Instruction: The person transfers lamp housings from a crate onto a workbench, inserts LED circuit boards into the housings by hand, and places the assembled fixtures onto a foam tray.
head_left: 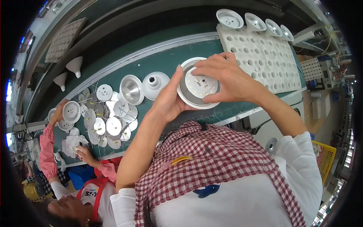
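Observation:
Over the bench I hold a round white lamp housing (182, 87) with its open side facing up. My left hand (169, 99) wraps its left and near rim, with the thumb along the side. Inside the housing lies a white round LED board (197, 84) dotted with small yellow chips. My right hand (227, 77) reaches in from the right, its thumb and fingers bent over the board at its edges. Left of my hands are a lamp housing with a shiny inside (131, 90) and a face-down white housing (155, 85). Beyond them is a pile of wired round boards (113, 126).
A white foam tray with holes (261, 60) lies on the right, with several lamp housings (229, 19) along its far edge. At the left a co-worker's hand (59, 112) is beside another housing (72, 111). Two white lamp housings (75, 66) sit past the bench rail. A yellow basket (325, 159) is at the lower right.

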A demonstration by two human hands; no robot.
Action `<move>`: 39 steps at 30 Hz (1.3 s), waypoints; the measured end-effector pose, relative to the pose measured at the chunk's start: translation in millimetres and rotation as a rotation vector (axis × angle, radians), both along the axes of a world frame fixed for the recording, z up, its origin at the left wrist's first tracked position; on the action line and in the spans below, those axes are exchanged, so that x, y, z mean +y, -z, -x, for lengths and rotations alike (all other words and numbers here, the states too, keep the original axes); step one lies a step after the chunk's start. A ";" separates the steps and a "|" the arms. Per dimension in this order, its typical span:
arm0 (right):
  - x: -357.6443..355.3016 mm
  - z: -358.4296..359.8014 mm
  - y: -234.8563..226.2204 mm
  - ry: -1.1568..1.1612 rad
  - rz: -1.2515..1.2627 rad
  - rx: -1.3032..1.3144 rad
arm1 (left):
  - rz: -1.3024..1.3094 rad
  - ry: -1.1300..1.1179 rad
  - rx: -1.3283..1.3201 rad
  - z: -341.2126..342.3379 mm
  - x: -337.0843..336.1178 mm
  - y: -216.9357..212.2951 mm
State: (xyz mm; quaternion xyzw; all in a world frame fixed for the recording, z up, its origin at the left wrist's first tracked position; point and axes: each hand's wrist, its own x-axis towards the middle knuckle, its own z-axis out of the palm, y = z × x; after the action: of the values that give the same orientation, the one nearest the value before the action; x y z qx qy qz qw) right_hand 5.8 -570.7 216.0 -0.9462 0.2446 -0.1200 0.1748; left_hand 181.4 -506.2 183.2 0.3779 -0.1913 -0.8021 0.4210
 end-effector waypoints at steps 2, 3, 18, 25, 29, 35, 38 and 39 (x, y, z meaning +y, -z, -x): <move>1.8 -1.1 -0.6 -0.005 0.015 0.010 | 0.021 -0.002 -0.006 -1.6 2.3 0.6; 2.9 -2.0 -1.3 -0.010 0.019 0.064 | 0.015 -0.013 0.017 -2.2 2.7 0.5; 10.2 -41.7 17.4 -0.100 0.279 -0.195 | 0.026 -0.094 -0.337 -41.2 31.3 29.4; 39.1 -45.2 34.1 -0.101 0.128 -0.126 | 0.221 -0.002 -0.411 -44.2 54.3 47.3; 46.0 -56.8 32.1 -0.167 0.061 -0.216 | 0.158 0.014 -0.430 -57.4 69.0 26.6; 38.6 -50.6 34.9 0.114 -0.334 -0.245 | 0.205 -0.032 -0.442 -60.7 65.1 50.6; 36.5 -44.2 57.0 0.194 -0.629 -0.175 | 0.219 -0.026 -0.472 -57.4 64.1 50.0; 36.9 -42.7 62.0 0.232 -0.750 -0.176 | 0.220 -0.021 -0.489 -55.4 64.0 50.2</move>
State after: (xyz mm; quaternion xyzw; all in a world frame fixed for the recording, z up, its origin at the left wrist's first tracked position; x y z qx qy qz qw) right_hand 48.5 -533.8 154.0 -0.7690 0.3607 -0.1219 0.5135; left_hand 236.8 -442.2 133.0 0.5144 -0.3694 -0.6569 0.4091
